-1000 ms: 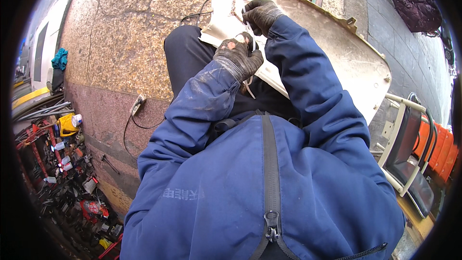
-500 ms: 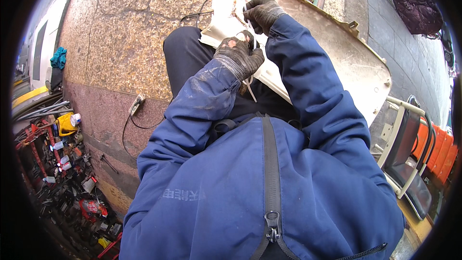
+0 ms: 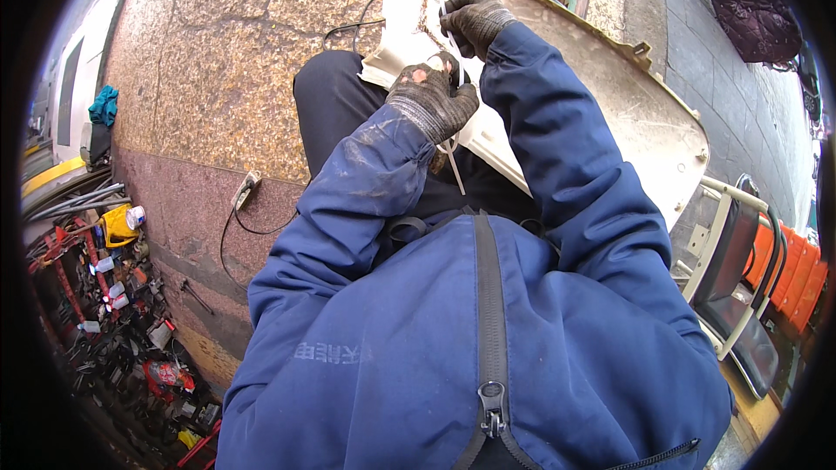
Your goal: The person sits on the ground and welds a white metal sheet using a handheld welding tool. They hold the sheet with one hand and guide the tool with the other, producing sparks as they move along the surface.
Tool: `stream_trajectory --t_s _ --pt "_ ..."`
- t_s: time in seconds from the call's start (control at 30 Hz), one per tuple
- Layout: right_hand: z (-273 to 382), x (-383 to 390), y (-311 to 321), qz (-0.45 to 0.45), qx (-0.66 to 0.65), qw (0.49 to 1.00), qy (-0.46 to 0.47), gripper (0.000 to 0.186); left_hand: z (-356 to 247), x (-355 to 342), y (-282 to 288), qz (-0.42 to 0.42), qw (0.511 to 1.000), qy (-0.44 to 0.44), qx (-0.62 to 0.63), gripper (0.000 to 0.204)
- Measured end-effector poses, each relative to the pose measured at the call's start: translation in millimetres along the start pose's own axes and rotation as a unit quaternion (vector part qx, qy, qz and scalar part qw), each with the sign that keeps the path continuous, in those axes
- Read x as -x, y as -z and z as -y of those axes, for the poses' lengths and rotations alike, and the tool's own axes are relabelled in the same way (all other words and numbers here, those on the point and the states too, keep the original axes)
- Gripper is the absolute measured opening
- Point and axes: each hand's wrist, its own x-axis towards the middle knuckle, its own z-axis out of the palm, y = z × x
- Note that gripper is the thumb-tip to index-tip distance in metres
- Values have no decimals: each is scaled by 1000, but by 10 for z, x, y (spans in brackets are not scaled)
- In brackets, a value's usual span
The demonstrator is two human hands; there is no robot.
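Both gloved hands sit on the cream plastic panel (image 3: 610, 96): left hand (image 3: 433, 100) fingers pinching a white zip tie (image 3: 453, 165), right hand (image 3: 475, 19) fingers curled, pinching its loop just above.

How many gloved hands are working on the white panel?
2. The left hand grips a white cable tie at the near edge of the white panel; the right hand presses farther up it.

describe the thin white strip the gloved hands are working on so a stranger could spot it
Start at the big cream panel lying across the person's lap. At its near edge, the left hand pinches a thin white strip, like a cable tie. It alone hangs loose, its tail pointing down over the dark trousers.
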Motion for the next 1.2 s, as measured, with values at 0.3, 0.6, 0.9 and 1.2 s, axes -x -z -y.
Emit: stream_trajectory --t_s 0.3,0.6,0.9,1.2 --pt "55 8 -28 -20 -32 999 19 6 37 -52 -22 -12 1000 -12 21 19" --pt "52 -77 -11 -14 -27 999 15 5 29 -81 -5 -31 999 -14 11 20" --pt "48 -112 -11 -10 -32 999 14 7 49 -108 -7 -21 1000 -7 7 20" --pt "16 -8 -24 -17 -30 999 8 7 52 -66 -52 -14 999 -18 26 19"
